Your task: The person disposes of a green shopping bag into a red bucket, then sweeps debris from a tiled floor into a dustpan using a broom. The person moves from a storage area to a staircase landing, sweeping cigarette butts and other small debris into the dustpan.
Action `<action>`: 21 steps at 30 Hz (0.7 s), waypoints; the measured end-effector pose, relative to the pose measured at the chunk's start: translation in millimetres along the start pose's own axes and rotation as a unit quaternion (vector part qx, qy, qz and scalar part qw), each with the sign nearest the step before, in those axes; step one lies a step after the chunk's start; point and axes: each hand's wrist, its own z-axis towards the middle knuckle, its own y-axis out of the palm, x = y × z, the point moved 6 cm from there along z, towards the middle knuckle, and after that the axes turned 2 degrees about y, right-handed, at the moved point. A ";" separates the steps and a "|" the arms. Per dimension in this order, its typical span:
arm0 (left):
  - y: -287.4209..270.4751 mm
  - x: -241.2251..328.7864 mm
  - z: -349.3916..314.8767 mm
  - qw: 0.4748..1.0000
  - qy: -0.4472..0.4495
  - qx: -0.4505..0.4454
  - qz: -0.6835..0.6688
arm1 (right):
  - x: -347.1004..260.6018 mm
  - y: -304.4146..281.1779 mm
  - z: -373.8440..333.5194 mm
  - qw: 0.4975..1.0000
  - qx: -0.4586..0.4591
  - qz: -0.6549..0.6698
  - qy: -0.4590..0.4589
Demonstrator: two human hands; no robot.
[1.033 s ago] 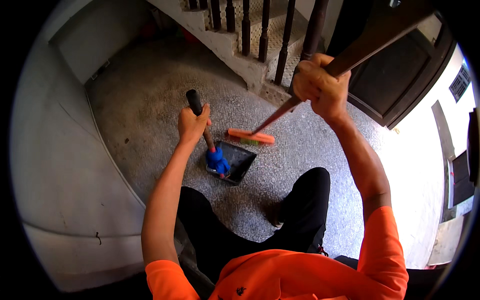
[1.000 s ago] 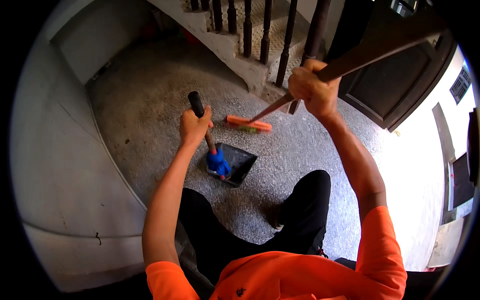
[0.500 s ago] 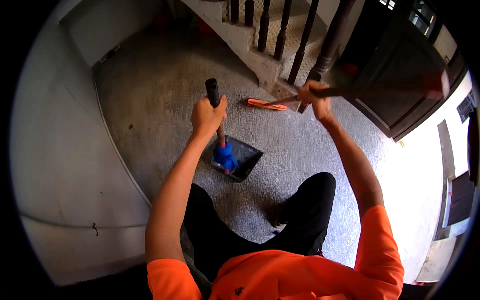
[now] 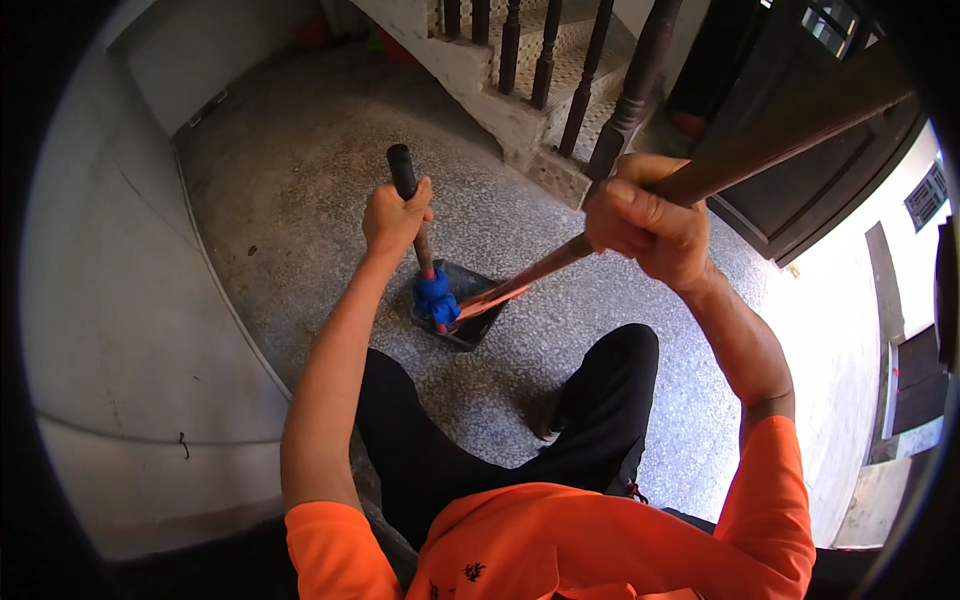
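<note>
My left hand (image 4: 393, 218) is closed round the upper handle of a dustpan (image 4: 470, 335), just below its black grip. The dark pan rests on the floor in front of my legs, and blue cloth (image 4: 436, 298) is tied round the handle's lower end. In my right hand (image 4: 652, 218) is the long wooden stick of a broom (image 4: 550, 262), which slants from the upper right down to the pan. The broom's orange head lies over the pan's mouth, partly hidden by the stick and the blue cloth.
A speckled floor (image 4: 330, 180) spreads around me. Ahead stands a staircase (image 4: 530, 115) with dark balusters. A white wall (image 4: 130, 300) runs along the left, and a dark wooden door (image 4: 770, 190) stands at the right. Reddish things sit in the far corner.
The broom head has come from the foot of the stairs toward me, onto the dustpan. My right hand has moved nearer with the stick. My left hand has shifted slightly left.
</note>
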 end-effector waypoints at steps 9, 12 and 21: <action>-77.1 -22.5 -3.3 0.995 0.026 0.092 0.030 | -18.4 -33.1 11.5 0.982 0.046 0.050 -0.178; -127.1 -42.3 -9.9 0.982 -0.035 0.177 0.057 | 8.2 -21.3 33.6 0.968 0.053 0.086 -0.230; -217.2 -104.0 -32.3 0.953 -0.135 0.269 0.037 | 185.8 25.4 80.2 0.969 0.045 -0.240 0.031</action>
